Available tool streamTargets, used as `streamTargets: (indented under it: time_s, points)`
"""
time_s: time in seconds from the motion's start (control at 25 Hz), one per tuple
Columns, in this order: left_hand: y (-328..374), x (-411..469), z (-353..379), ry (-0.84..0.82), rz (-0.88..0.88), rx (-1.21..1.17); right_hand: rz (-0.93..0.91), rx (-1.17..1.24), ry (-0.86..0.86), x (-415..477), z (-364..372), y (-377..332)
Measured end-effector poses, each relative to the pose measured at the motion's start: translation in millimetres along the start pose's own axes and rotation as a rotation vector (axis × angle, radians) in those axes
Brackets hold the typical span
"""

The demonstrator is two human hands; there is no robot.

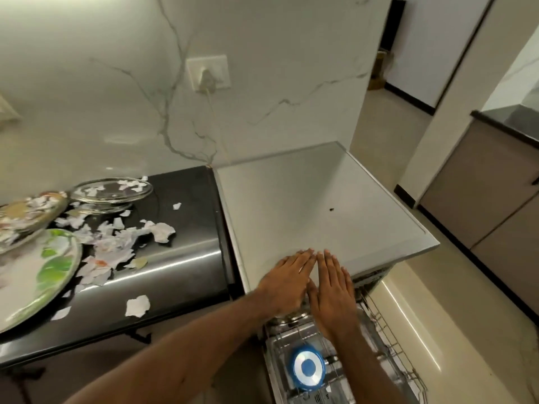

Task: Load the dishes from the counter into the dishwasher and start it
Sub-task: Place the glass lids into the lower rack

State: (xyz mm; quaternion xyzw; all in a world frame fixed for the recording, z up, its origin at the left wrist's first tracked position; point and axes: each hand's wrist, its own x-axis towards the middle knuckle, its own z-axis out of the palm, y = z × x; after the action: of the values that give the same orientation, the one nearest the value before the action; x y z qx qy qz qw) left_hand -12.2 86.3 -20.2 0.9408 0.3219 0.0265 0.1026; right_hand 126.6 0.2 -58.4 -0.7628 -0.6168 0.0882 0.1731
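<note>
My left hand (287, 279) and my right hand (332, 290) lie side by side with straight fingers, fingertips over the front edge of the grey dishwasher top (306, 199). Neither holds anything. Below them the dishwasher (388, 339) stands open, its wire rack (390, 330) pulled out, with a blue and white round part (307, 367) at the bottom. On the black counter (180, 272) to the left sit a green-patterned plate (43, 275), a stack of plates (26, 217) covered in paper scraps, and glass plates (112, 192).
Torn paper scraps (116, 243) litter the black counter. A wall socket with a plug (207, 74) sits on the marble backsplash. Brown cabinets (495, 199) with a dark top stand to the right across a pale floor (437, 301).
</note>
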Motion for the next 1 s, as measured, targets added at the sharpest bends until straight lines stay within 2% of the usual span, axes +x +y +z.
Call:
streamTargets:
  time_s: [0.16,0.36,0.52,0.68,0.84,1.0]
  points:
    - [-67,-54,-36,0.042,-0.133,0.055,-0.173,0.071,-0.081,34,18,-81]
    - [-156,-149,-72,0.049,-0.383,-0.03,-0.382,0.163,-0.249,63,50,-196]
    - [-218,-222,-88,0.001,-0.605,-0.048,-0.487,0.033,-0.39,73,78,-282]
    - [-270,-282,-98,-0.01,-0.785,-0.128,-0.481,-0.065,-0.571,82,97,-360]
    - [-321,-329,-102,-0.033,-0.862,-0.158,-0.464,-0.187,-0.66,109,131,-433]
    - [-367,-350,-105,-0.003,-0.925,-0.249,-0.305,-0.345,-0.7,139,154,-471]
